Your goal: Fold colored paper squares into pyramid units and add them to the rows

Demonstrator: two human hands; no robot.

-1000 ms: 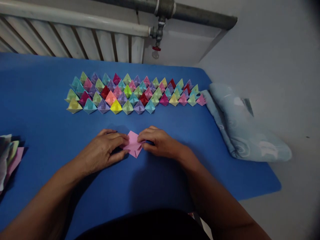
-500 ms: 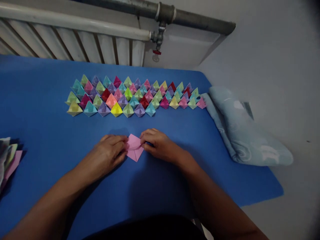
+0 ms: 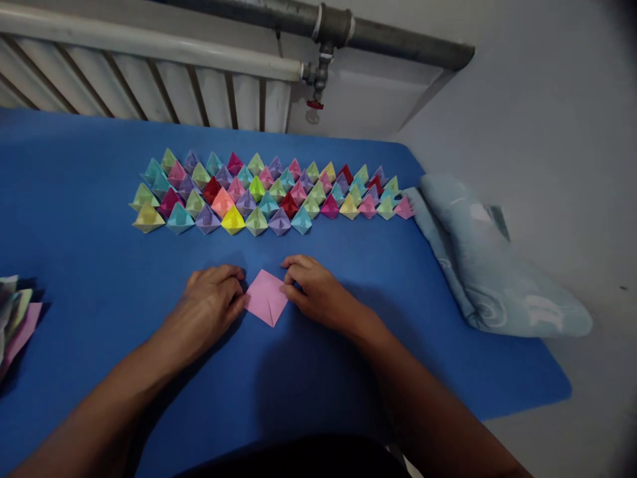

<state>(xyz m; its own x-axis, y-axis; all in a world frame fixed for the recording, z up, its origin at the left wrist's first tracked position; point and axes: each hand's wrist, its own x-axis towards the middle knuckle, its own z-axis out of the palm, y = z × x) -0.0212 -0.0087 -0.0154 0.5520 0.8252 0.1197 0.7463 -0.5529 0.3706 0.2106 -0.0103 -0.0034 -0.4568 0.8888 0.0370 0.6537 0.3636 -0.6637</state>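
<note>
A small pink origami paper (image 3: 266,297), folded to a diamond with a crease or slit at its near corner, lies on the blue table. My left hand (image 3: 215,292) has its fingers curled, with thumb and fingertip pinching the paper's left corner. At the right corner, my right hand (image 3: 311,289) grips the paper between thumb and a finger, the index finger raised above it. Beyond both hands stand rows of folded paper boats (image 3: 233,219) in many colours.
A stack of loose papers (image 3: 18,325) lies at the left edge of the blue table (image 3: 99,265). On the right, a folded pale blue cloth (image 3: 478,259) overhangs the table's edge. A white radiator (image 3: 149,79) and a grey pipe (image 3: 398,43) run along the back wall.
The pink paper's upper flap, partly lifted earlier, now lies flat as a smooth diamond. My left hand has shifted slightly left, uncovering more of the paper.
</note>
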